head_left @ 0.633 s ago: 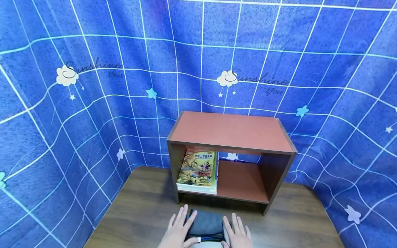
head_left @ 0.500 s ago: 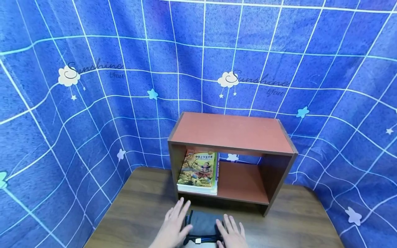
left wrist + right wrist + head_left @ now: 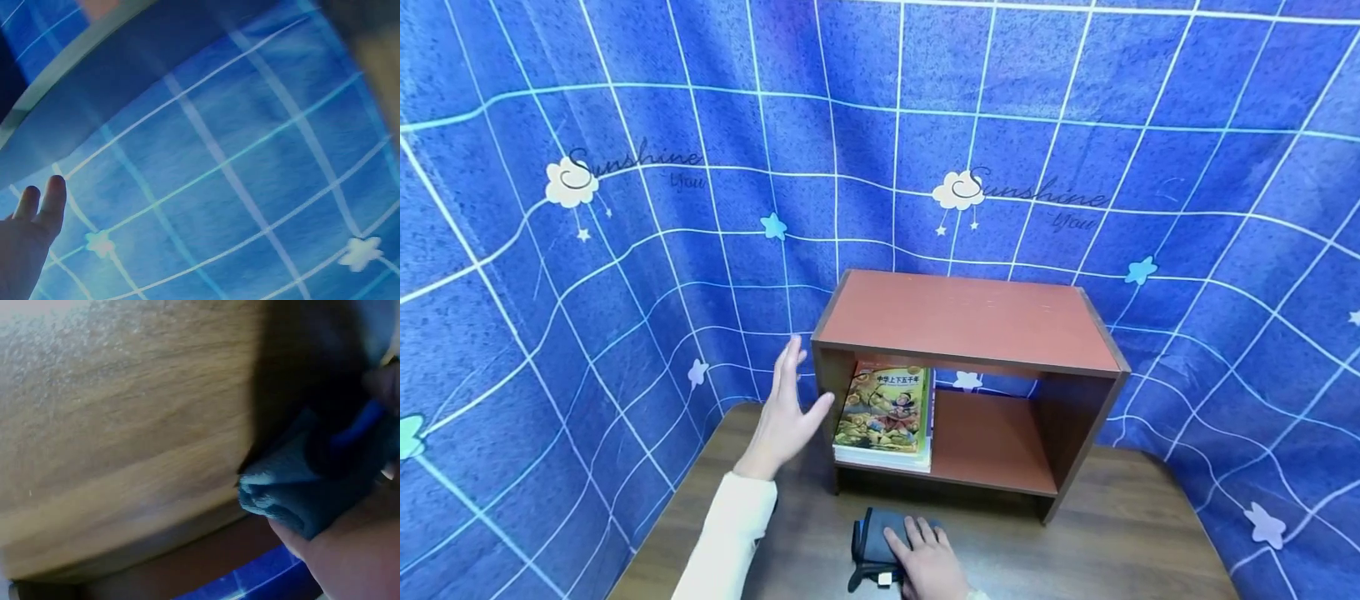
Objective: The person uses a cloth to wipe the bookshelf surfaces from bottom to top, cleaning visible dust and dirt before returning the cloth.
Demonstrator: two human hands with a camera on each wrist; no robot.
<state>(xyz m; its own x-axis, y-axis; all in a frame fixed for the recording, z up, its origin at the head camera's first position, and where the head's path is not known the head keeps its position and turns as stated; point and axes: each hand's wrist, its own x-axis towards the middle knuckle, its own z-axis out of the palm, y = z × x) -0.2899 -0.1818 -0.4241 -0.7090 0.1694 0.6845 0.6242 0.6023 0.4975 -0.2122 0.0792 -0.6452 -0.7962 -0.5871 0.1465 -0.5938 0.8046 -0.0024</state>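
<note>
A folded dark grey fabric bundle (image 3: 880,542) with black edging, a bit of blue and a small white tag lies on the table in front of the shelf. My right hand (image 3: 932,562) holds it at its right side, fingers over the top; in the right wrist view the grey fabric (image 3: 312,481) sits between thumb and fingers. My left hand (image 3: 786,421) is raised beside the shelf's left side, fingers extended and thumb spread, holding nothing. In the left wrist view, only part of the left hand (image 3: 34,231) shows against the curtain.
A small brown shelf (image 3: 970,321) with a reddish top stands at the back of the wooden table (image 3: 1120,533). Picture books (image 3: 883,412) are stacked in its left half. A blue gridded curtain (image 3: 662,217) surrounds the table.
My left hand has left the bundle's left side and risen up and forward to beside the shelf. My right hand has stayed at the bundle, shifting slightly left over it.
</note>
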